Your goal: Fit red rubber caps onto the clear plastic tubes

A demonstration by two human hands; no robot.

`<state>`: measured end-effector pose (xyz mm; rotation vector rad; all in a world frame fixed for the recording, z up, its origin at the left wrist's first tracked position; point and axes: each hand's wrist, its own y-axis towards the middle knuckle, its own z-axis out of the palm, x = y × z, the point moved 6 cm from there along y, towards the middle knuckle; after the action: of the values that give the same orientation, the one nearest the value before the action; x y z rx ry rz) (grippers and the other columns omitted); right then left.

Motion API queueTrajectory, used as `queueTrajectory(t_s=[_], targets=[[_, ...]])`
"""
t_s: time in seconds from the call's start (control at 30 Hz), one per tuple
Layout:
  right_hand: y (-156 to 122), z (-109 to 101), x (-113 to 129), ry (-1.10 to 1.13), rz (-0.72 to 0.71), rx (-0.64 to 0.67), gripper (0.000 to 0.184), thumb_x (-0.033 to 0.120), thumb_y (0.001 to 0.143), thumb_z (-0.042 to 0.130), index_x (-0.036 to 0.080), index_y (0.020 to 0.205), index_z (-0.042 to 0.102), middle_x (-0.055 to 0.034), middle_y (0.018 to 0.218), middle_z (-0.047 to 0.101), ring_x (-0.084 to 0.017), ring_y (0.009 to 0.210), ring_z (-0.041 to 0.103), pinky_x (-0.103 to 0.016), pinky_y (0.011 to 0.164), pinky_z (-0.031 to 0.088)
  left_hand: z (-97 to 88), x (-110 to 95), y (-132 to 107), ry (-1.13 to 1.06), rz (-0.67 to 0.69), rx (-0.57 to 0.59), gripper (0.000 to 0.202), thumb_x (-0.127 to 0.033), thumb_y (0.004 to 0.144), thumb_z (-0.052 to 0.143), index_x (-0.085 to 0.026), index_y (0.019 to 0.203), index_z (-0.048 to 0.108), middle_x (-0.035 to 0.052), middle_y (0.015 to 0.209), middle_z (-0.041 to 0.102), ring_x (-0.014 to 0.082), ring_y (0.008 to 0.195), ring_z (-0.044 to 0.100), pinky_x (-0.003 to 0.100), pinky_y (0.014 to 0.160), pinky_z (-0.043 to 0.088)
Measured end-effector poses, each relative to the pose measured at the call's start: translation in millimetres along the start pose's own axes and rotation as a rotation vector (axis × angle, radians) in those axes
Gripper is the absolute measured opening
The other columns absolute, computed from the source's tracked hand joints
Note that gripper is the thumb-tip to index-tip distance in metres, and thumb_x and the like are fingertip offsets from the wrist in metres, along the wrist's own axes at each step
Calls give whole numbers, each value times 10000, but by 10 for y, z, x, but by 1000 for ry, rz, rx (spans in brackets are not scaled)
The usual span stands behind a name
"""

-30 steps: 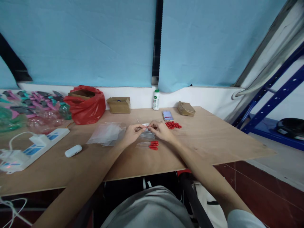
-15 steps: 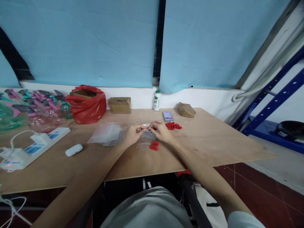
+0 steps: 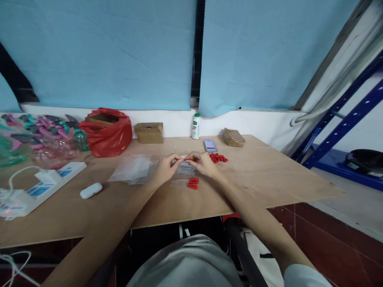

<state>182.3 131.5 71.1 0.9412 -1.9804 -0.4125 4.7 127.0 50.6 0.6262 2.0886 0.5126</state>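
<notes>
My left hand and my right hand meet over the middle of the wooden table. Both pinch a thin clear tube with a red cap held between their fingertips. Under the hands lies a bundle of clear tubes. Just in front of it rest finished tubes with red caps. A small heap of loose red caps sits right of my right hand.
Clear plastic bags lie left of my hands. A white case and power strips are at the left. A red bag, cardboard boxes, a small bottle, a phone line the back. Blue shelving stands at right.
My hands have stayed in place, working the tube between the fingertips. A red cap now shows at the pinch between them.
</notes>
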Motion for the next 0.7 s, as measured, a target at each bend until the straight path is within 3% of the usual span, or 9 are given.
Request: queueTrajectory(t_s=[0.27, 0.47, 0.7], targets=[[-29, 25, 12, -36, -46, 23, 171, 291, 980, 628, 174, 955, 751, -49, 919, 780, -177, 791, 685, -277, 773, 477, 37, 71, 35, -191, -58, 36, 318, -475, 898, 677, -168, 883, 758, 29, 760, 723, 159, 656, 597, 272, 621, 448], [-47, 85, -55, -101, -63, 50, 149, 268, 983, 625, 186, 990, 750, -52, 930, 779, -181, 799, 680, -278, 774, 463, 71, 163, 25, -135, -48, 62, 286, -446, 909, 660, -181, 912, 768, 39, 824, 751, 166, 688, 621, 279, 647, 459], [-16, 75, -84, -87, -51, 26, 126, 250, 959, 661, 185, 1003, 759, -46, 920, 781, -176, 790, 693, -272, 762, 471, 70, 208, 10, -49, -41, 36, 281, -448, 920, 653, -201, 1014, 747, 5, 717, 678, 156, 639, 592, 261, 614, 436]])
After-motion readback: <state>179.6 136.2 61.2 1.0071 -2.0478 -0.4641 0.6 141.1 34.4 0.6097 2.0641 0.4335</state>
